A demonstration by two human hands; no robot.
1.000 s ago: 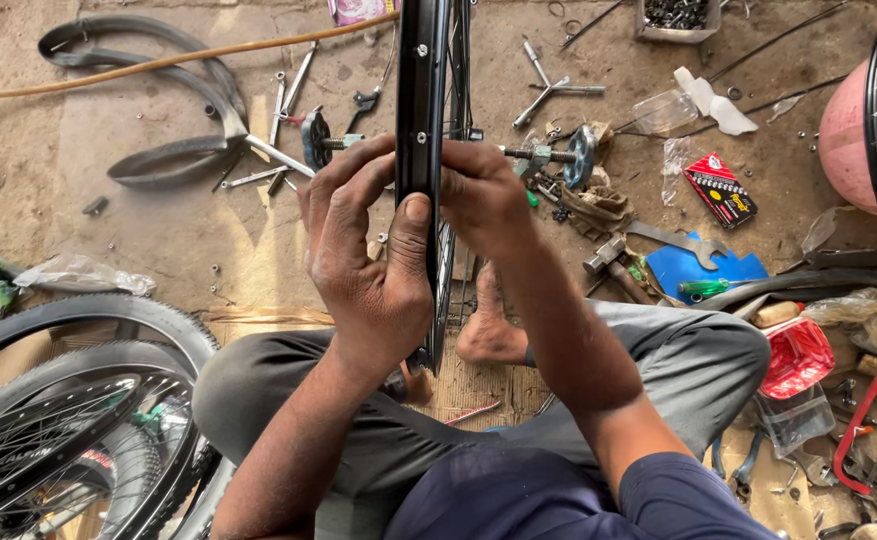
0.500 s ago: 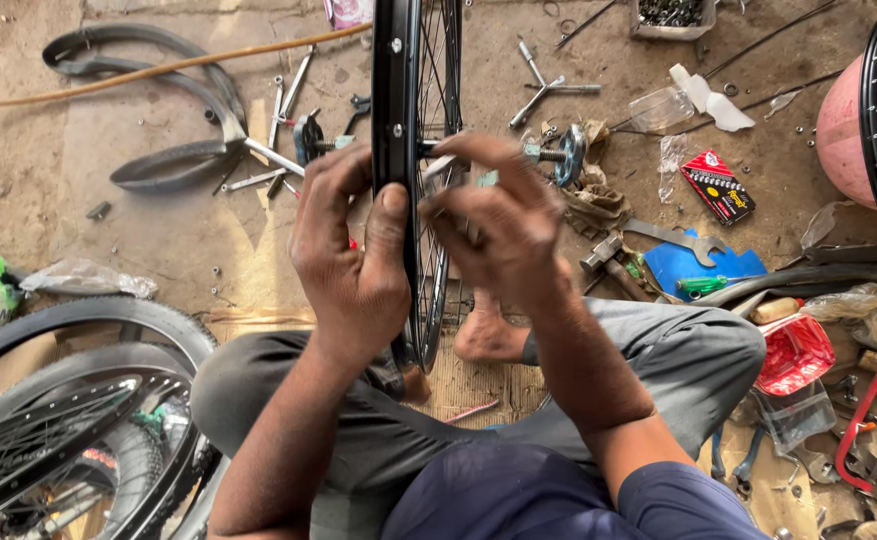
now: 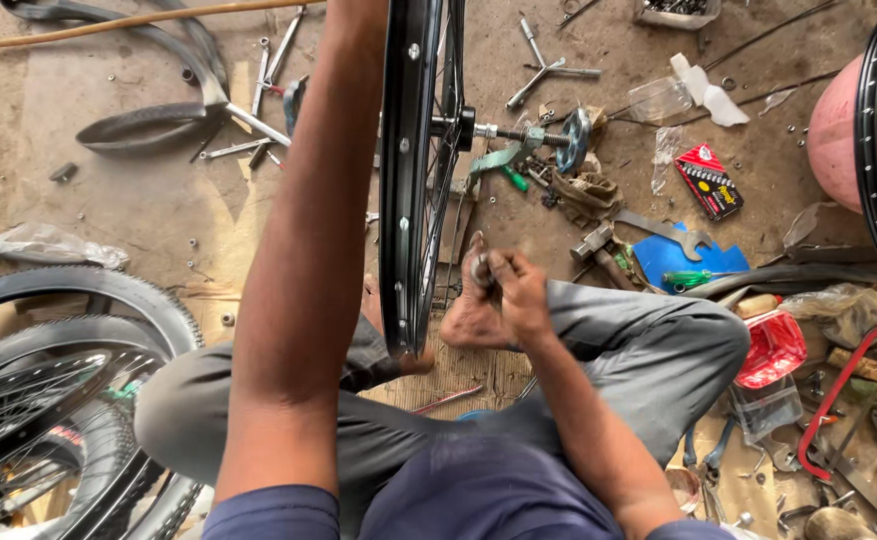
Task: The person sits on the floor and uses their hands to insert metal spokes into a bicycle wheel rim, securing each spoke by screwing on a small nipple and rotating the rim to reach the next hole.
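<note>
Scattered tools litter a dusty workshop floor [image 3: 158, 200] as a seated person steadies an upright black wheel rim [image 3: 398, 180], left hand out of view above; right hand [image 3: 503, 285] fingers pinch a small metal part beside the spokes, apparently mid-fitting

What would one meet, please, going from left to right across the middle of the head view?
Tyred wheels → left forearm → upright black rim → right hand → hammer → blue sheet → red packet → red hacksaw frame.
</note>
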